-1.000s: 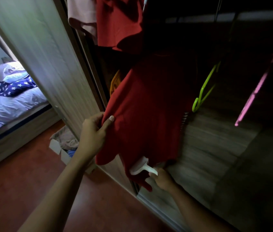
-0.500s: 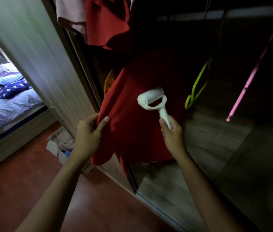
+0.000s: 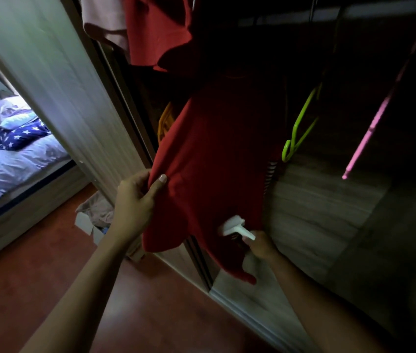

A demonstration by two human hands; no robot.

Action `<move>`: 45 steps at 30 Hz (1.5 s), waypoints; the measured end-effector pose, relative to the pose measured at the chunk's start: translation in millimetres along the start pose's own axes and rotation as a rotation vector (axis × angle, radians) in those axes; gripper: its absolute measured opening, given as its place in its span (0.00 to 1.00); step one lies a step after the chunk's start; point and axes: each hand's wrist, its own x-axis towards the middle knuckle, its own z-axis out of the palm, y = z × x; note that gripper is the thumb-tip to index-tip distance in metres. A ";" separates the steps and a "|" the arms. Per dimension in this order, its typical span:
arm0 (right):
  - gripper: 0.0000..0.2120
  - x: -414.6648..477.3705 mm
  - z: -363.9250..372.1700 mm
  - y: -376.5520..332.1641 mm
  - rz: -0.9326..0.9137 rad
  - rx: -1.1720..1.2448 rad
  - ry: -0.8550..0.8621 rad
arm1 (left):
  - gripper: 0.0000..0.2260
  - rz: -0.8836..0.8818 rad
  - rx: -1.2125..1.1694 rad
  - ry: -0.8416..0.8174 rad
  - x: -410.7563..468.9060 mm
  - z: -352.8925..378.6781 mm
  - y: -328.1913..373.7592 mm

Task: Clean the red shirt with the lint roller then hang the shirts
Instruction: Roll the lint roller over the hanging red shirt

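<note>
Both bare arms reached forward. The left hand [image 3: 135,202] was raised, thumb laid over the front of a pinched fold, fingers curled behind it. The right hand [image 3: 260,244] sat lower and further in, fist closed around a handle, wrist bent slightly.

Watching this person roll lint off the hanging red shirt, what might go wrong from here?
The left hand pinches only one edge of the red shirt, so the fabric may bunch under the lint roller. The roller sits near the hem, so the right hand might run it off the cloth. Tugging could perhaps pull the shirt off its support, which is hidden in the dark.
</note>
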 end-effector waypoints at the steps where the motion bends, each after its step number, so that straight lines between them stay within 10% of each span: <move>1: 0.12 0.6 0.7 5.4 0.028 -0.038 0.004 | 0.10 0.002 -0.003 0.001 0.1 -0.2 -0.6; 16: 0.06 -9.9 -99.5 -159.0 -0.502 0.466 0.446 | 0.06 0.009 0.044 0.018 6.6 -1.7 -5.5; 34: 0.16 49.9 -23.1 -27.0 0.017 -0.046 0.088 | 0.11 0.020 0.040 0.066 11.9 -8.8 -18.2; 45: 0.12 12.0 -104.6 -195.6 -0.293 0.748 0.264 | 0.06 0.039 0.043 0.065 9.5 -2.0 -13.0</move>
